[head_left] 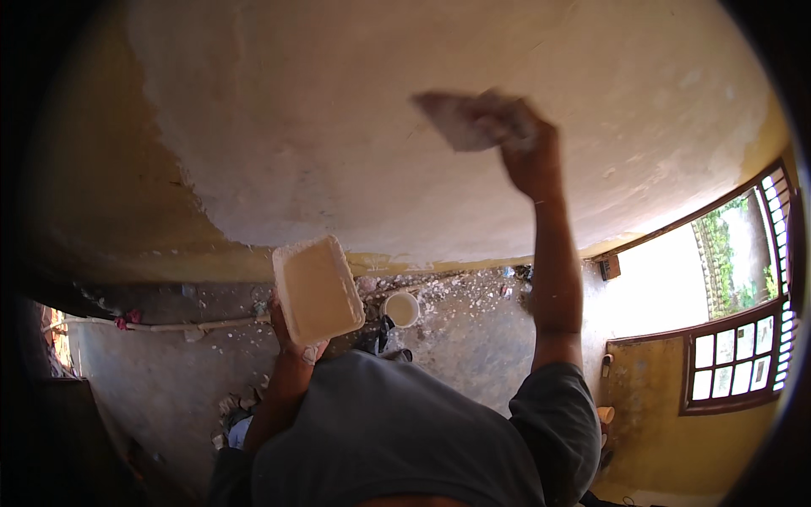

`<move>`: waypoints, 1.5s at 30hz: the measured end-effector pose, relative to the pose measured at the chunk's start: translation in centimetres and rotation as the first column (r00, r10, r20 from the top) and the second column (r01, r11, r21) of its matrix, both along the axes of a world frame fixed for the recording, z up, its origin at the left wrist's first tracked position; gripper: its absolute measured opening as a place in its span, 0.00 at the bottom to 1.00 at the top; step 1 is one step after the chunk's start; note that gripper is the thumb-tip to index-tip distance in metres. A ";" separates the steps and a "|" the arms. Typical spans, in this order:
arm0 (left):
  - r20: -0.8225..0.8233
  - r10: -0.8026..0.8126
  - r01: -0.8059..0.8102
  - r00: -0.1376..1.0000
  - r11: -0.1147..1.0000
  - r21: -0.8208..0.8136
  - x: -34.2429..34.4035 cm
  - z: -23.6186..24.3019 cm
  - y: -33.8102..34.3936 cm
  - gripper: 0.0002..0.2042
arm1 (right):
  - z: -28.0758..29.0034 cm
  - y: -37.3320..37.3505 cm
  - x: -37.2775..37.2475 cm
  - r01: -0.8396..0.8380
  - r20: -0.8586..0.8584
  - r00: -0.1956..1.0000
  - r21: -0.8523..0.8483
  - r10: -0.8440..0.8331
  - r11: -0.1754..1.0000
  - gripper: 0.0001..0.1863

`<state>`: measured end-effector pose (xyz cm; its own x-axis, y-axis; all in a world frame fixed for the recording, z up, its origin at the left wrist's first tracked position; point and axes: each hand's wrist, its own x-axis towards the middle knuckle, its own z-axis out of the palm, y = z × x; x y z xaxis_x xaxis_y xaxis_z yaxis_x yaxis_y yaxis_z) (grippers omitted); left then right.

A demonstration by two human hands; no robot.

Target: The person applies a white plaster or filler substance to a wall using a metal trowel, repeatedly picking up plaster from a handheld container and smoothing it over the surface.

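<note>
My right hand [511, 127] is raised in front of the wall and closed around a putty knife [452, 118] with a broad blade; both are smeared by motion. Whether the blade touches the wall, I cannot tell. Pale, smooth filler coats most of the wall [338, 127], with bare yellow-brown paint [93, 203] left of its ragged edge. At chest height, my left hand [283, 325] grips a rectangular cream tub [342, 334] from its left side. Pale paste smears the tub's rim and inside. Most of that hand's fingers are hidden behind the tub.
On the concrete floor [473, 338] a round white bucket [401, 309] stands near the wall's foot, among scattered pale flakes. A long pole [203, 325] lies along the floor at left. To the right are a bright doorway and a brown-framed window [735, 359].
</note>
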<state>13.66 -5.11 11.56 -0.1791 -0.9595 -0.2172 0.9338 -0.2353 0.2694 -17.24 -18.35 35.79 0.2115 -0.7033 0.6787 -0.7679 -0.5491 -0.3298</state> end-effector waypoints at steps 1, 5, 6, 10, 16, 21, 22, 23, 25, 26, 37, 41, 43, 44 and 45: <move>-0.005 -0.016 0.016 1.000 1.000 -0.005 -0.2 -0.3 -0.2 0.25 | -3.2 -0.6 -0.2 0.000 -0.099 0.995 0.037 0.004 0.999 0.12; 0.036 -0.072 0.073 0.997 0.997 -0.030 -0.3 -0.5 -0.4 0.25 | -7.4 -2.4 -0.3 0.226 -0.385 0.900 0.009 -0.205 0.974 0.14; 0.034 -0.076 0.074 0.997 0.997 0.036 -0.3 -0.1 -0.3 0.25 | -7.3 -3.1 -0.5 0.231 -0.428 0.871 -0.075 -0.241 0.970 0.14; 0.041 -0.048 0.048 0.998 0.999 0.007 -0.1 -0.1 0.0 0.24 | 1.8 -3.2 -3.2 0.201 -0.033 0.976 -0.240 -0.215 0.950 0.12; 0.040 -0.049 0.052 0.998 0.995 -0.083 0.0 -1.5 0.0 0.26 | 0.2 -1.1 -2.1 0.051 -0.009 0.999 -0.203 -0.054 0.978 0.07; 0.021 -0.070 0.071 0.997 0.993 -0.089 0.0 -1.2 -0.3 0.26 | -10.9 -2.5 3.0 0.067 -0.433 0.900 0.020 -0.052 0.998 0.09; 0.023 -0.070 0.072 0.997 0.993 -0.090 0.0 -1.1 -0.3 0.26 | -11.7 -3.2 3.0 0.088 -0.434 0.898 0.011 -0.075 0.996 0.14; 0.055 -0.040 0.047 0.998 0.992 -0.118 -0.1 -1.1 -0.2 0.26 | -11.8 -3.8 2.4 0.090 -0.432 0.899 0.011 -0.076 0.996 0.14; 0.080 0.003 0.009 0.997 0.990 -0.141 0.1 -1.3 0.0 0.26 | -9.8 -4.2 2.0 0.203 -0.375 0.895 -0.145 -0.243 0.968 0.13; 0.064 -0.018 0.025 0.998 0.994 -0.108 0.4 -1.6 -0.1 0.25 | -8.3 -4.7 0.2 0.240 -0.295 0.910 -0.203 -0.293 0.949 0.14; 0.037 0.006 -0.002 0.999 0.995 -0.096 1.0 -1.3 0.2 0.29 | -14.7 -1.0 0.9 0.025 0.746 0.656 0.127 -0.112 0.992 0.09; 0.039 0.014 -0.012 0.999 0.999 -0.051 2.0 -1.4 0.5 0.27 | -17.4 -2.7 2.1 -0.032 0.805 0.583 0.156 -0.108 0.987 0.08; 0.023 0.026 -0.024 0.999 0.997 -0.075 2.0 -1.0 0.5 0.26 | -17.0 -3.2 2.1 0.014 0.769 0.626 0.148 -0.124 0.989 0.10; 0.028 0.031 -0.029 0.999 0.997 -0.065 2.0 -0.7 0.6 0.26 | -17.6 -4.0 1.7 0.020 0.772 0.622 0.147 -0.127 0.989 0.10; 0.032 0.041 -0.040 0.999 0.998 -0.047 2.1 -0.5 1.0 0.27 | -17.7 -4.5 2.1 0.225 0.689 0.677 0.145 -0.261 0.964 0.10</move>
